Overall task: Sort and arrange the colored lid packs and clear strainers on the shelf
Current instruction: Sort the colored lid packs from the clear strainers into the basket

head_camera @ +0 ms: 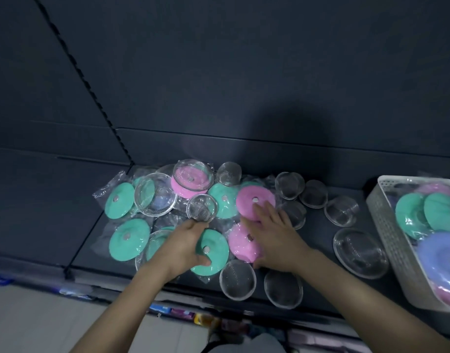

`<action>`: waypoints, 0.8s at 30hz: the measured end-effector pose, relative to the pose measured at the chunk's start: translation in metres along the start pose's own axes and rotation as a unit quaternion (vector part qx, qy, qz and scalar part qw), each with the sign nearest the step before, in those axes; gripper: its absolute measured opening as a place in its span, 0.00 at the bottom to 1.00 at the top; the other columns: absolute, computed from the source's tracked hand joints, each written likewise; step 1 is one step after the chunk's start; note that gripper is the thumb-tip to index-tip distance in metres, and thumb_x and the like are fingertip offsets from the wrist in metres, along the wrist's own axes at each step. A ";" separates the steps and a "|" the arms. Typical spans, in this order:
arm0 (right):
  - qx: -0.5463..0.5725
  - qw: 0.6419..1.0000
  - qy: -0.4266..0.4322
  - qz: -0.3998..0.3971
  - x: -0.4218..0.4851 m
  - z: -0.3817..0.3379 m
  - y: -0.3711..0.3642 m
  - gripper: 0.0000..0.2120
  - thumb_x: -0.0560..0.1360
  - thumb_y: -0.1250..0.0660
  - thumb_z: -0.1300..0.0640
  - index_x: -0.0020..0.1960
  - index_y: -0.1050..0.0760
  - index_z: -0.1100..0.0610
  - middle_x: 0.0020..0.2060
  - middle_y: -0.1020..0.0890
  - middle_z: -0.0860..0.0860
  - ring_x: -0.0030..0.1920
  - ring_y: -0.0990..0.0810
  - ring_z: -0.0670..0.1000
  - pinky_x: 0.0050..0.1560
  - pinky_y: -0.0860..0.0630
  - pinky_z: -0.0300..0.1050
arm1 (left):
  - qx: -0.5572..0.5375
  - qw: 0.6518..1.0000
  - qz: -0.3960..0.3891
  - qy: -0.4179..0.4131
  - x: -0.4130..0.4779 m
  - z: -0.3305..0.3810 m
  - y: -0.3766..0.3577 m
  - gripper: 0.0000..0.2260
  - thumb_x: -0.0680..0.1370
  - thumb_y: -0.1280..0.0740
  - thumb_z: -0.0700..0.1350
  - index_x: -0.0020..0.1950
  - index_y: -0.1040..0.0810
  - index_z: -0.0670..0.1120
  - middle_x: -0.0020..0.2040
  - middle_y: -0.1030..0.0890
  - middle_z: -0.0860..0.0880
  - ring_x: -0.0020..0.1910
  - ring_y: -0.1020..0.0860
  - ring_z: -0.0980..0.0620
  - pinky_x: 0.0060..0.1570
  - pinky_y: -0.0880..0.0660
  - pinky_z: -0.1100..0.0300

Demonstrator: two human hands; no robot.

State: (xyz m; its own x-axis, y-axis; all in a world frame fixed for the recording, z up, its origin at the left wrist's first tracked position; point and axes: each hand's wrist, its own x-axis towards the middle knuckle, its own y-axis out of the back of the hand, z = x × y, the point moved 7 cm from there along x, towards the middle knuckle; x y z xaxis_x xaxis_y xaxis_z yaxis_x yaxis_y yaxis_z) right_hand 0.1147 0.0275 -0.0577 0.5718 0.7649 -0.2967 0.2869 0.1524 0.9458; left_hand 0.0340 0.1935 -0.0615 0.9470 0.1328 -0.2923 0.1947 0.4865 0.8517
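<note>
Bagged lid packs lie heaped on the dark shelf (318,238). Several are teal; the left hand (183,244) grips the front teal pack (215,250). 2 flat pink packs (254,200) lie under the right hand's (274,240) straight fingers. A pink stack (185,191) at the back carries a clear strainer (193,174). A large mesh strainer (155,194) rests on the left packs, and smaller strainers (341,211) are scattered to the right and front. Teal, blue and pink lids fill the white basket (381,215).

Dim, cool light from the front; a soft shadow falls on the dark back panel (269,128). Plastic wrappers glint. Wide-angle bending and blur toward the frame's lower edge.
</note>
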 end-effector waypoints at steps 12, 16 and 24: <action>0.127 0.981 -0.079 0.125 0.027 0.021 0.038 0.16 0.75 0.35 0.55 0.59 0.27 0.62 0.61 0.29 0.58 0.57 0.26 0.58 0.56 0.27 0.46 | -0.310 0.940 0.119 0.072 0.005 -0.032 0.023 0.20 0.63 0.20 0.40 0.49 0.25 0.52 0.39 0.25 0.53 0.38 0.27 0.54 0.44 0.29 0.59; 0.016 0.991 -0.058 0.118 0.060 0.032 0.048 0.18 0.74 0.40 0.66 0.63 0.29 0.61 0.63 0.30 0.58 0.63 0.30 0.59 0.62 0.30 0.48 | -0.441 0.885 0.130 0.074 0.003 -0.048 0.028 0.10 0.69 0.25 0.34 0.39 0.27 0.35 0.36 0.29 0.43 0.35 0.30 0.48 0.36 0.31 0.53; -0.026 0.996 -0.066 -0.052 0.098 0.038 0.031 0.45 0.69 0.33 0.45 0.75 0.52 0.62 0.75 0.43 0.56 0.76 0.48 0.58 0.75 0.49 0.52 | -0.470 0.828 0.263 0.158 -0.038 -0.090 0.060 0.10 0.76 0.31 0.40 0.43 0.25 0.33 0.36 0.22 0.42 0.32 0.25 0.48 0.31 0.28 0.55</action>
State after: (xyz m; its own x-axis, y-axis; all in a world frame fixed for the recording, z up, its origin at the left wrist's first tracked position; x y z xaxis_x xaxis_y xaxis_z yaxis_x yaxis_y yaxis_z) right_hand 0.2091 0.0830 -0.0624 0.6381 0.6551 -0.4045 0.3108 0.2614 0.9138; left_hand -0.0132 0.2952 -0.0390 0.6943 0.6867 -0.2154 -0.6485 0.7268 0.2264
